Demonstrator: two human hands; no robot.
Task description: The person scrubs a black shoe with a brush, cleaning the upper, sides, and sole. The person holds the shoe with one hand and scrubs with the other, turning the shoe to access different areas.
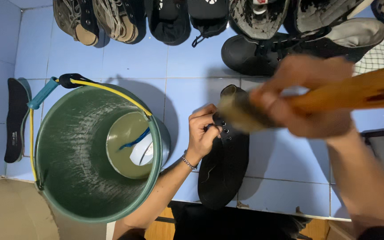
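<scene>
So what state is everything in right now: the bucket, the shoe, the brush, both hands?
Bucket: upright, murky water at the bottom, handle down along the rim.
Black shoe: flat on the tiles, gripped near the eyelets.
Brush: raised over the shoe, blurred.
Left hand: closed on the shoe.
Right hand: closed on the brush.
Insole: lying beside the bucket.

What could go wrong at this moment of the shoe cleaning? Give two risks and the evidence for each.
The right hand swings the brush fast enough to blur, close to the left hand gripping the black shoe, so bristles might strike those fingers. The green bucket of murky water sits right beside the left forearm, which could bump it and slop water onto the tiles.
</scene>
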